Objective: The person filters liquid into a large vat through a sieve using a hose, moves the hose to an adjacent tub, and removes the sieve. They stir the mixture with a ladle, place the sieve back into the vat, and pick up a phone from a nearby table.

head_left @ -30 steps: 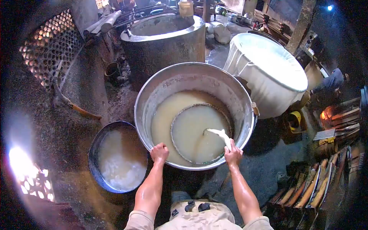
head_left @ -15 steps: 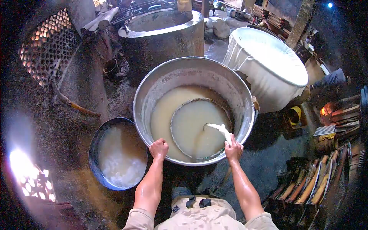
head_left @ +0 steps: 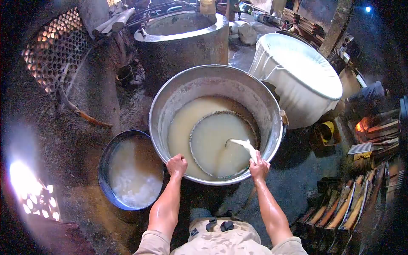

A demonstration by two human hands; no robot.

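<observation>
A large metal pot point(head_left: 214, 74) stands before me, part full of cloudy, pale liquid point(head_left: 182, 123). Inside it sits a ring-rimmed round shape point(head_left: 191, 137), a basket or sieve perhaps, with the same liquid within. My left hand point(head_left: 177, 165) is closed on the pot's near rim, left of centre. At the near right rim, my right hand point(head_left: 259, 166) is closed around a whitish, tapering piece point(head_left: 245, 147). Its dark, bent far tip is at the liquid inside the ring; I cannot tell its kind. The fingertips of both hands are partly hidden.
A blue-rimmed basin point(head_left: 102, 170) of foamy liquid stands left of the pot. Behind are a round masonry vat point(head_left: 182, 51) and a cloth-draped tub point(head_left: 289, 93). Split firewood point(head_left: 335, 204) lies at right, near a fire point(head_left: 362, 124). A yellow container point(head_left: 327, 131) stands nearby.
The view has shifted very slightly. Both hands keep their places at the pot's rim, and the whitish piece stays in my right hand, almost unmoved.
</observation>
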